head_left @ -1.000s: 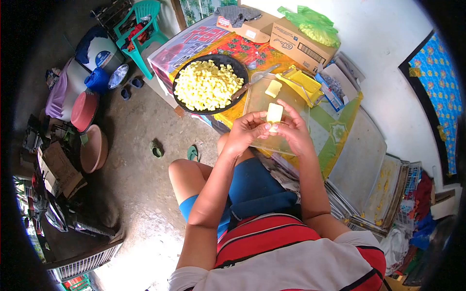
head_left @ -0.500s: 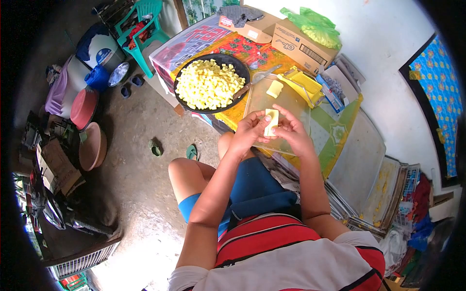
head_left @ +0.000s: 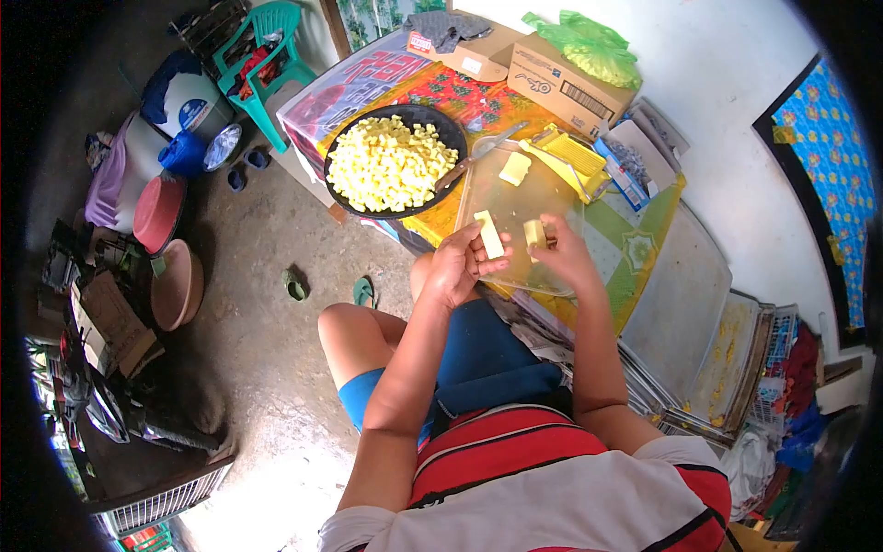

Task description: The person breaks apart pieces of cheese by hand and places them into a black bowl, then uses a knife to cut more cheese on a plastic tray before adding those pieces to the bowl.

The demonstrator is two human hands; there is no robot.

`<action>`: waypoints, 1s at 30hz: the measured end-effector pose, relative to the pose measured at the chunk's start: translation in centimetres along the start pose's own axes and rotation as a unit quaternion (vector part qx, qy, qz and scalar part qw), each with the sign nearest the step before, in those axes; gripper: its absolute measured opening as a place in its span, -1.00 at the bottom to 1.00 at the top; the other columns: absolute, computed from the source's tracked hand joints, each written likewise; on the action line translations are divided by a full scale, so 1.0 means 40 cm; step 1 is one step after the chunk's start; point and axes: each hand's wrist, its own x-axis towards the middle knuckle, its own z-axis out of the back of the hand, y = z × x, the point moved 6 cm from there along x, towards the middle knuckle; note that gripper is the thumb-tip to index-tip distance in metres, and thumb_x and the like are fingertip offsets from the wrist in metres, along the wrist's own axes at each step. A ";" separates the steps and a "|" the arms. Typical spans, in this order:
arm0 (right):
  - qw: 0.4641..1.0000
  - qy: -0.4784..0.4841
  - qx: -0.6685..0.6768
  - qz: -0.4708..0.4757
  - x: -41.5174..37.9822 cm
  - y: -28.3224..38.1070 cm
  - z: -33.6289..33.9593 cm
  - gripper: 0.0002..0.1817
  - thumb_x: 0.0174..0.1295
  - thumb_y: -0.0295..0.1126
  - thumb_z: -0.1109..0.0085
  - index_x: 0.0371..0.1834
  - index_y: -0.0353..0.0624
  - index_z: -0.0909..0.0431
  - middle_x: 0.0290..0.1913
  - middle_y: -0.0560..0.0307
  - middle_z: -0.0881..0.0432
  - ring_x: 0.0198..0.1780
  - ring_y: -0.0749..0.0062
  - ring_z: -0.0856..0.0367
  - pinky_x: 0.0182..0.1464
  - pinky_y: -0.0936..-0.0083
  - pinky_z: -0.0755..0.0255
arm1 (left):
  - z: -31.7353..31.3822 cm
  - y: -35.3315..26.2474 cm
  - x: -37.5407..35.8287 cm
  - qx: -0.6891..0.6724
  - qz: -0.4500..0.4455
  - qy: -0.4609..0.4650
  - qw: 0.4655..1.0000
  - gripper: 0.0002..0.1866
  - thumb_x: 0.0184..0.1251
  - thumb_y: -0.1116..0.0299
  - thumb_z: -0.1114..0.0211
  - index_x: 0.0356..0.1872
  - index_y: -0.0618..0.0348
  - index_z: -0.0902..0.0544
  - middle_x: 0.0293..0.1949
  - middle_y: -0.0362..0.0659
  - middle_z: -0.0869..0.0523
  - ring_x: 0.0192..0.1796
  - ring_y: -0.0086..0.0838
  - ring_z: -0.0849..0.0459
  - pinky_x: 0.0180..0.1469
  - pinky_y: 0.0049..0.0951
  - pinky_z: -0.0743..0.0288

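Note:
My left hand (head_left: 455,265) grips a long pale yellow block (head_left: 490,235), lying across the palm and fingers. Pinched in my right hand (head_left: 567,256), over the board's near right part, is another pale yellow block (head_left: 534,234). Both hands are apart, close over a translucent cutting board (head_left: 543,198). A third pale yellow piece (head_left: 514,168) lies at the board's far end. Left of the board, a wide black bowl (head_left: 452,131) holds a heap of small pale yellow cubes (head_left: 386,166). A knife (head_left: 492,143) rests between the bowl rim and the board.
Behind the board, a yellow slicer (head_left: 570,161) lies beside a blue and white box (head_left: 621,175). A cardboard box (head_left: 556,87) carries a green plastic bag (head_left: 589,51). Stacked trays (head_left: 708,359) lean on the right. On the floor at left are basins (head_left: 175,285) and a green chair (head_left: 267,64).
My hands have moved apart. What looked like one yellow block held between both hands is now two pieces, one in each hand.

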 end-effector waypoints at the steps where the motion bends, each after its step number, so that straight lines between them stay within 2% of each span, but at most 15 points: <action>1: 0.997 -0.005 -0.078 0.015 -0.001 -0.014 0.000 -0.48 0.08 -0.35 -0.29 0.14 -0.19 -0.41 -0.11 0.03 -0.60 -0.10 0.30 -0.59 -0.12 0.44 -0.47 | -0.001 -0.001 -0.004 -0.013 -0.007 0.005 1.000 -0.67 0.44 0.26 -0.01 0.06 0.27 -0.43 -0.12 0.05 -0.65 -0.15 -0.26 -0.70 -0.15 -0.37 -0.66; 3: 0.972 -0.012 -0.230 0.045 -0.013 -0.021 -0.008 -0.50 0.05 -0.29 -0.32 0.07 -0.21 -0.45 -0.11 0.00 -0.60 -0.08 0.27 -0.58 -0.11 0.42 -0.46 | -0.004 -0.004 -0.016 -0.006 -0.023 0.004 1.000 -0.69 0.45 0.27 -0.01 0.05 0.26 -0.43 -0.09 0.03 -0.64 -0.12 -0.29 -0.69 -0.11 -0.37 -0.65; 6: 0.946 -0.128 -0.226 0.194 -0.016 0.044 -0.003 -0.55 0.10 -0.27 -0.30 0.04 -0.21 -0.49 -0.08 0.06 -0.60 -0.05 0.32 -0.57 -0.10 0.39 -0.46 | -0.010 -0.009 -0.029 -0.007 -0.053 -0.003 0.999 -0.71 0.45 0.30 -0.01 0.07 0.23 -0.45 -0.05 -0.04 -0.64 -0.06 -0.38 -0.66 -0.05 -0.39 -0.61; 8: 0.995 -0.022 0.008 0.096 -0.013 0.090 -0.023 -0.60 0.16 -0.30 -0.26 0.04 -0.20 -0.49 -0.06 0.09 -0.60 -0.05 0.39 -0.55 -0.12 0.43 -0.47 | -0.026 -0.010 -0.040 -0.002 -0.074 -0.024 0.997 -0.71 0.45 0.31 -0.02 0.10 0.20 -0.46 -0.04 -0.10 -0.64 -0.02 -0.45 -0.62 -0.01 -0.42 -0.56; 9: 0.991 0.032 0.125 0.044 -0.016 0.112 -0.044 -0.62 0.19 -0.31 -0.24 0.04 -0.19 -0.49 -0.06 0.11 -0.59 -0.04 0.42 -0.55 -0.12 0.45 -0.47 | -0.040 -0.012 -0.051 0.006 -0.085 -0.043 0.995 -0.70 0.45 0.32 -0.03 0.11 0.18 -0.47 -0.04 -0.14 -0.64 -0.01 -0.49 -0.61 0.00 -0.44 -0.54; 10: 0.977 0.054 0.206 0.035 -0.023 0.127 -0.064 -0.65 0.21 -0.33 -0.22 0.04 -0.18 -0.49 -0.06 0.14 -0.59 -0.06 0.47 -0.54 -0.14 0.49 -0.47 | -0.048 -0.012 -0.058 0.014 -0.098 -0.061 0.993 -0.70 0.45 0.32 -0.04 0.12 0.16 -0.48 -0.04 -0.18 -0.64 0.00 -0.53 -0.59 0.02 -0.46 -0.51; 12: 0.927 0.101 0.360 0.018 -0.039 0.151 -0.100 -0.70 0.25 -0.38 -0.18 0.04 -0.17 -0.50 -0.08 0.19 -0.59 -0.09 0.56 -0.54 -0.18 0.57 -0.47 | -0.061 -0.005 -0.056 0.025 -0.113 -0.016 0.993 -0.70 0.44 0.32 -0.05 0.12 0.13 -0.50 -0.04 -0.23 -0.64 0.00 -0.57 -0.57 0.02 -0.49 -0.48; 14: 0.924 0.093 0.368 0.038 -0.032 0.141 -0.112 -0.72 0.24 -0.40 -0.18 0.02 -0.17 -0.52 -0.11 0.22 -0.60 -0.12 0.62 -0.54 -0.20 0.65 -0.47 | -0.069 -0.004 -0.058 0.040 -0.122 0.002 0.992 -0.69 0.42 0.29 -0.11 0.11 0.11 -0.53 -0.07 -0.28 -0.63 -0.05 -0.62 -0.55 -0.05 -0.53 -0.43; 17: 0.933 0.068 0.351 0.043 -0.028 0.127 -0.107 -0.74 0.23 -0.42 -0.19 -0.02 -0.19 -0.54 -0.14 0.26 -0.60 -0.17 0.66 -0.55 -0.25 0.68 -0.47 | -0.034 -0.011 -0.054 0.071 -0.116 -0.040 0.990 -0.69 0.39 0.27 -0.14 0.08 0.12 -0.53 -0.06 -0.22 -0.62 -0.02 -0.53 -0.54 -0.04 -0.39 -0.46; 20: 0.939 0.062 0.338 0.027 -0.028 0.118 -0.087 -0.75 0.23 -0.42 -0.20 -0.04 -0.21 -0.55 -0.16 0.25 -0.60 -0.21 0.64 -0.56 -0.28 0.66 -0.50 | 0.011 -0.029 -0.036 0.111 -0.125 -0.074 0.983 -0.74 0.35 0.25 -0.20 -0.05 0.15 -0.59 -0.17 -0.23 -0.66 -0.09 -0.57 -0.58 -0.09 -0.45 -0.46; 23: 0.938 0.068 0.340 0.020 -0.035 0.124 -0.074 -0.75 0.23 -0.42 -0.19 -0.05 -0.23 -0.55 -0.17 0.23 -0.59 -0.23 0.59 -0.58 -0.29 0.64 -0.53 | -0.003 -0.049 -0.026 0.175 -0.127 -0.062 0.974 -0.79 0.32 0.26 -0.23 -0.18 0.17 -0.62 -0.30 -0.25 -0.68 -0.20 -0.59 -0.61 -0.12 -0.53 -0.46; 26: 0.934 0.068 0.350 0.023 -0.034 0.125 -0.067 -0.75 0.23 -0.42 -0.18 -0.04 -0.25 -0.54 -0.16 0.19 -0.59 -0.24 0.55 -0.60 -0.27 0.62 -0.55 | 0.001 -0.040 -0.005 0.185 -0.119 -0.025 0.975 -0.81 0.31 0.28 -0.24 -0.21 0.19 -0.62 -0.35 -0.24 -0.68 -0.28 -0.58 -0.63 -0.16 -0.57 -0.48; 30: 0.928 0.063 0.367 0.026 -0.029 0.114 -0.066 -0.75 0.25 -0.41 -0.15 -0.04 -0.26 -0.54 -0.18 0.18 -0.59 -0.25 0.53 -0.61 -0.26 0.59 -0.56 | -0.009 -0.024 -0.003 0.112 -0.076 -0.014 0.991 -0.80 0.34 0.28 -0.21 -0.22 0.21 -0.62 -0.36 -0.17 -0.69 -0.31 -0.53 -0.66 -0.16 -0.51 -0.52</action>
